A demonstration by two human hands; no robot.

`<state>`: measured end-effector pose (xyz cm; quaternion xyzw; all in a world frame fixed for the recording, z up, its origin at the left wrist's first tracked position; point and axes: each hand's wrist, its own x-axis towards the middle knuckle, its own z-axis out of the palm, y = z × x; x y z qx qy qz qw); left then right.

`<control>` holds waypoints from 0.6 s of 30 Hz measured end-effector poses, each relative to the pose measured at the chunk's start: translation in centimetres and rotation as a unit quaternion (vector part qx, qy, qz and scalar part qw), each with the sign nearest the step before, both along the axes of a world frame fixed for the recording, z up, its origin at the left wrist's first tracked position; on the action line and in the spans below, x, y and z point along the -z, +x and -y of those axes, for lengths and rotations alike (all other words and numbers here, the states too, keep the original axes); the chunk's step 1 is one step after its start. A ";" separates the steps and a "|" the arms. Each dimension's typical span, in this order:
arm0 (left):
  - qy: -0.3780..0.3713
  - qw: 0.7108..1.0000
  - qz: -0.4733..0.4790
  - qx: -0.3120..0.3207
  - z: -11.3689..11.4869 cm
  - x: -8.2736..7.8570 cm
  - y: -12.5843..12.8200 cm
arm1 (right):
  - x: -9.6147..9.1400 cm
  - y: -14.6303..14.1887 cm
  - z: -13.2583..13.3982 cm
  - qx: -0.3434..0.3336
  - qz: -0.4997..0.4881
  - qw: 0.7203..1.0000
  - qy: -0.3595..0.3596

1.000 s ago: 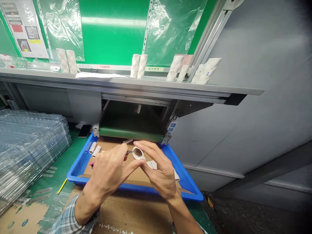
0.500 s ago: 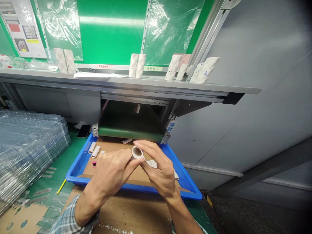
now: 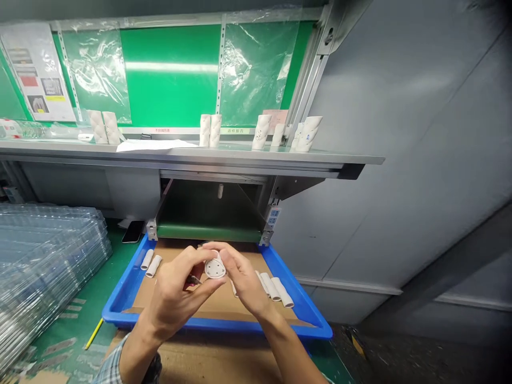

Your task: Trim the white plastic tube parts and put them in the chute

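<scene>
Both hands meet above a blue tray. Between their fingertips is a short white ceramic-like tube (image 3: 215,268), its round end facing me and marked with small holes. My left hand (image 3: 178,288) grips its lower edge and also pinches a small metal-tipped tool (image 3: 194,279), partly hidden by the fingers. My right hand (image 3: 242,278) holds the tube's other side. Loose white tubes (image 3: 146,260) lie on the cardboard liner (image 3: 224,304) to the left of my hands, and others (image 3: 276,289) lie to the right.
The blue tray's rim (image 3: 216,323) runs just below my wrists. Stacked clear plastic trays (image 3: 48,250) stand at the left, with a phone (image 3: 133,231) and a yellow pencil (image 3: 94,333) near them. Patterned white tubes (image 3: 210,130) stand on a metal shelf (image 3: 188,154) overhead.
The white tube has turned, so its holed end now faces me instead of its open end. My hands have moved slightly lower, and the whole scene has shifted in view.
</scene>
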<state>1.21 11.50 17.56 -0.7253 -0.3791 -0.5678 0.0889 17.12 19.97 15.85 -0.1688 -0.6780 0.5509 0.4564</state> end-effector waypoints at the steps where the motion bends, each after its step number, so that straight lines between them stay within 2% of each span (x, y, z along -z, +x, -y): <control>1: 0.007 1.000 0.000 -0.003 0.1 0.0 0.0 | -0.1 0.1 -0.1 0.023 0.023 0.999 0.024; 6: 0.032 0.999 -0.019 -0.034 1.6 -0.2 0.1 | -0.4 1.3 -0.8 0.090 0.059 0.992 0.062; 11: 0.079 0.994 -0.047 -0.064 2.9 -1.5 0.6 | -1.0 2.6 -1.4 0.135 0.078 0.982 0.102; 15: 0.052 0.993 -0.062 -0.080 4.3 -2.4 0.8 | -1.7 4.0 -1.1 0.153 0.113 0.972 0.138; 18: 0.017 0.990 -0.078 -0.113 7.5 -1.0 0.1 | -1.4 5.3 -0.7 0.156 0.145 0.961 0.175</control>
